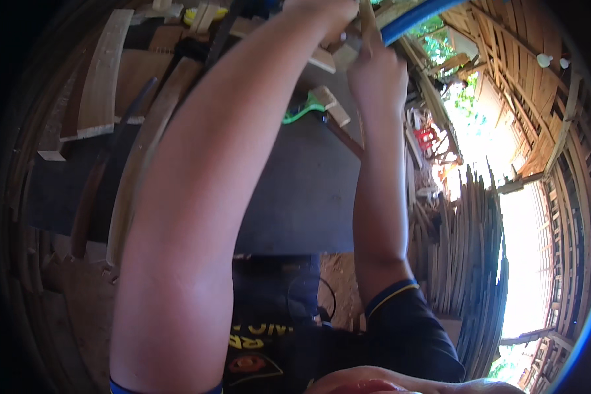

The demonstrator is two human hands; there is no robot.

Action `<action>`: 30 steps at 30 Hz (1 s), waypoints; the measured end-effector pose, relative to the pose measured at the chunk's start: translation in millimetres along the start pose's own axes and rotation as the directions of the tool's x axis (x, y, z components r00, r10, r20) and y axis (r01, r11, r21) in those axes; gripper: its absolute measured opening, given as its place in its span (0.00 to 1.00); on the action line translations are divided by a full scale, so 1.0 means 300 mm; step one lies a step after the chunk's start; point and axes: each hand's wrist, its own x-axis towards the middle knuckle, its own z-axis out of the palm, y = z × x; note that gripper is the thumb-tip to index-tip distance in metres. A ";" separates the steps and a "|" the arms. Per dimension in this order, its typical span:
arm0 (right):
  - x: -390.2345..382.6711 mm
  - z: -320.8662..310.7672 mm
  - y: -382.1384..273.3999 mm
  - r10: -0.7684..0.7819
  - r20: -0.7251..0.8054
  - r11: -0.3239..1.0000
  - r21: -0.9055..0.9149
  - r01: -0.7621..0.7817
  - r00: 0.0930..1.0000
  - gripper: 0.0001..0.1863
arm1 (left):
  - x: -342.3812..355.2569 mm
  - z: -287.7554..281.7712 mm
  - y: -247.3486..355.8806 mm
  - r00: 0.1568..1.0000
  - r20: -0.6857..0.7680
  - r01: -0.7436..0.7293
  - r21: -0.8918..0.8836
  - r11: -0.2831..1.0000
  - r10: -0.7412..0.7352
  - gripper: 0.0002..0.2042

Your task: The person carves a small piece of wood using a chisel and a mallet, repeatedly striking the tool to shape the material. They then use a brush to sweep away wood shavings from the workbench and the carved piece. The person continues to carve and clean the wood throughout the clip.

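Note:
Both my arms reach to the top of the head view. My left hand (325, 14) is cut off by the upper edge, so its fingers and anything in them are hidden. Beside it, my right hand (379, 82) is closed around the lower end of a narrow light wooden piece (369, 23), which runs up out of the picture. Under my hands lies a dark flat tabletop (302, 184). Between my forearms are a bright green curved thing (302, 111) and small wood blocks (328, 98).
Boards (105, 79) and a long curved wooden piece (144, 151) lie at the left, near a thin dark-bladed tool with a wooden handle (88, 203). A blue bar (420, 18) crosses the top right. Stacked slats (466, 243) stand at the right.

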 end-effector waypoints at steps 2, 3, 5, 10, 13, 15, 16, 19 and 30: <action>0.075 -0.008 -0.033 -0.039 -0.014 0.999 -0.029 0.038 0.999 0.22 | 0.014 0.012 -0.010 0.998 -0.056 -0.021 0.080 0.997 0.025 0.19; 0.050 -0.011 -0.022 -0.041 0.018 0.999 -0.028 0.042 0.999 0.27 | 0.021 0.016 -0.015 0.996 -0.084 -0.030 0.121 0.992 0.040 0.19; -0.005 -0.030 0.009 -0.072 0.052 0.996 -0.051 0.075 0.996 0.40 | -0.014 -0.019 0.005 0.998 -0.020 -0.064 0.079 0.995 0.066 0.19; -0.119 -0.077 -0.033 -0.048 0.123 0.999 -0.020 0.051 0.991 0.42 | 0.005 0.033 -0.022 0.997 -0.080 0.004 0.196 0.980 0.012 0.16; -0.019 -0.074 -0.021 -0.036 0.108 0.998 -0.047 0.041 0.993 0.36 | -0.002 0.016 0.016 0.997 -0.064 -0.027 0.164 0.986 0.038 0.17; 0.053 -0.035 -0.019 -0.048 0.089 0.993 -0.104 0.057 0.995 0.35 | -0.012 -0.018 0.005 0.991 -0.115 -0.044 0.194 0.980 0.067 0.19; 0.044 -0.034 -0.061 -0.025 0.086 0.990 -0.134 0.036 0.996 0.32 | -0.010 -0.034 -0.011 0.994 -0.103 -0.018 0.212 0.977 0.041 0.18; -0.116 -0.094 -0.076 0.028 0.103 0.999 0.034 -0.032 0.994 0.29 | 0.005 0.028 -0.026 0.995 -0.094 0.012 0.228 0.974 0.010 0.16; -0.049 -0.024 -0.051 0.043 -0.026 0.988 0.150 -0.039 0.999 0.30 | 0.027 -0.024 -0.013 0.992 -0.121 -0.010 0.210 0.978 0.036 0.14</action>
